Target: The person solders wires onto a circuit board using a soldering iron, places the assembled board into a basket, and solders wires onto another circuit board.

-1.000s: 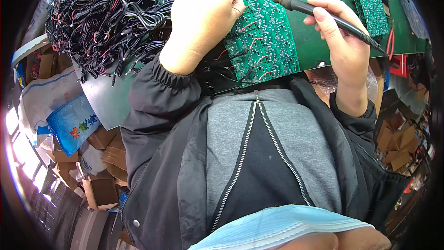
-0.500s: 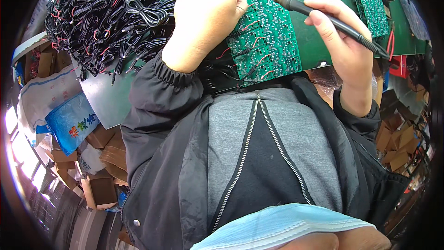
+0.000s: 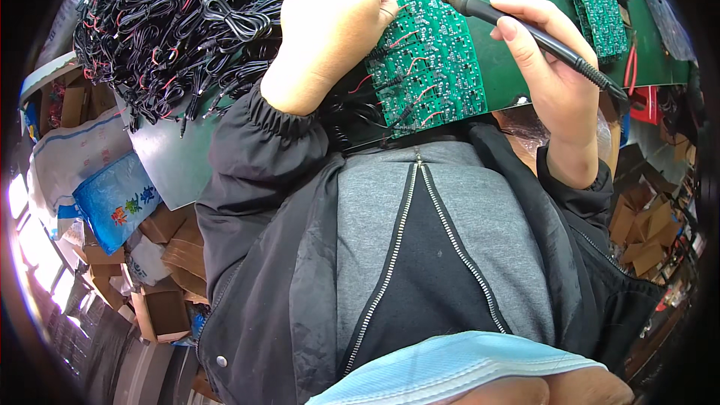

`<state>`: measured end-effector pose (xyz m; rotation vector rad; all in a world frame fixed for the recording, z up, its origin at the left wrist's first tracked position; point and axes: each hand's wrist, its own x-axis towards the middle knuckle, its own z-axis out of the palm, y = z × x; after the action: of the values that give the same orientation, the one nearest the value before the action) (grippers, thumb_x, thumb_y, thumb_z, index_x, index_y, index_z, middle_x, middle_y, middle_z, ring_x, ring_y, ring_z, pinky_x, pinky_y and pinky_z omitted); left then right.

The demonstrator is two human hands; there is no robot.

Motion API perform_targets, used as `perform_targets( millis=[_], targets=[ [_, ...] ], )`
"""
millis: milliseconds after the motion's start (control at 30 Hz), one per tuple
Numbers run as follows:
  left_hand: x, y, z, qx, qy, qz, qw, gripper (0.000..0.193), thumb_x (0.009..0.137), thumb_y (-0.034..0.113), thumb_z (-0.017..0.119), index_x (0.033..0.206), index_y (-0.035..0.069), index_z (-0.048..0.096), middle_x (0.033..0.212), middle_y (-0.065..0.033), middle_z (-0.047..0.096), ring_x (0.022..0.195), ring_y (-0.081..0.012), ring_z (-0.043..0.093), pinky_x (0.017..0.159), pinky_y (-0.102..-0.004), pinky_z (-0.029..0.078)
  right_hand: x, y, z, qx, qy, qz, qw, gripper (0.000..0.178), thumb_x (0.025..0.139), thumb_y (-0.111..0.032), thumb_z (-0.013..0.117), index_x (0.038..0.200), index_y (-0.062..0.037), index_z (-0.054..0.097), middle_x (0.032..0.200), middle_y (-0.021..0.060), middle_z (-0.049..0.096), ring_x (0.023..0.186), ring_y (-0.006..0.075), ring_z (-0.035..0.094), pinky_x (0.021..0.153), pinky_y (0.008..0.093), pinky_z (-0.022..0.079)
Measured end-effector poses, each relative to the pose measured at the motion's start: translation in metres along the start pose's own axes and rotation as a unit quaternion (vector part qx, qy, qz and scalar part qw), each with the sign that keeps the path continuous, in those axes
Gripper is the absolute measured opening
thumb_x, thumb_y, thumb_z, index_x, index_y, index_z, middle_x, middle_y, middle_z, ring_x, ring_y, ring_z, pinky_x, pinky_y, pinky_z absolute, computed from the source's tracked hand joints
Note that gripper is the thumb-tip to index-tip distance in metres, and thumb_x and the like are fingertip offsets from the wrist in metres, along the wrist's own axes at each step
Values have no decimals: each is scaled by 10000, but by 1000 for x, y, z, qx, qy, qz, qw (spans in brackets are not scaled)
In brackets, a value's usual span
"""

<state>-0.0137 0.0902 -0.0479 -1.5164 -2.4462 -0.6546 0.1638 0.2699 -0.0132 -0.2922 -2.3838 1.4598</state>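
My right hand (image 3: 559, 75) grips a black soldering iron (image 3: 536, 36) like a pen. The iron's tip points left, over a green circuit board panel (image 3: 442, 67) near my left fingertips; whether it touches the board, I cannot tell. My left hand (image 3: 337, 19) is closed in a pinch above the panel's left part, and its fingers hide what they hold. Short red wires and black cable ends run onto the panel along its left side, below my left hand. To the left of that hand spreads a big heap of bundled black cables (image 3: 232, 22).
Another stack of green circuit boards (image 3: 598, 7) lies on the green table (image 3: 506, 67) at the right, beside red-handled pliers (image 3: 631, 67). Cardboard boxes (image 3: 161, 307) and a blue plastic bag (image 3: 116, 199) are down at the left. More cardboard (image 3: 645, 232) lies at the lower right.
My right hand and the soldering iron have shifted slightly left. My left hand keeps its pinch in nearly the same place.
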Motion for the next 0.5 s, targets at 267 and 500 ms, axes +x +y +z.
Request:
perform_targets(
  millis=[267, 500],
  targets=[
    [0, 0, -1, -8, 2, 2, 1000, 104, 844, 167, 702, 827, 70, 666, 774, -127, 649, 720, -319, 663, 644, -412, 533, 1, 1, 2, 1, -5, 5, 1000, 214, 996, -44, 672, 1184, 58, 685, 1047, 81, 699, 919, 122, 677, 809, 225, 512],
    [1, 1, -1, -14, 12, 4, 1000, 97, 844, 162, 700, 835, 71, 666, 781, -128, 650, 724, -319, 664, 646, -411, 535, 1, 0, 1, -3, -10, -4, 1000, 211, 989, -34, 674, 1176, 64, 685, 1055, 88, 699, 924, 132, 681, 832, 237, 522]
  ],
)
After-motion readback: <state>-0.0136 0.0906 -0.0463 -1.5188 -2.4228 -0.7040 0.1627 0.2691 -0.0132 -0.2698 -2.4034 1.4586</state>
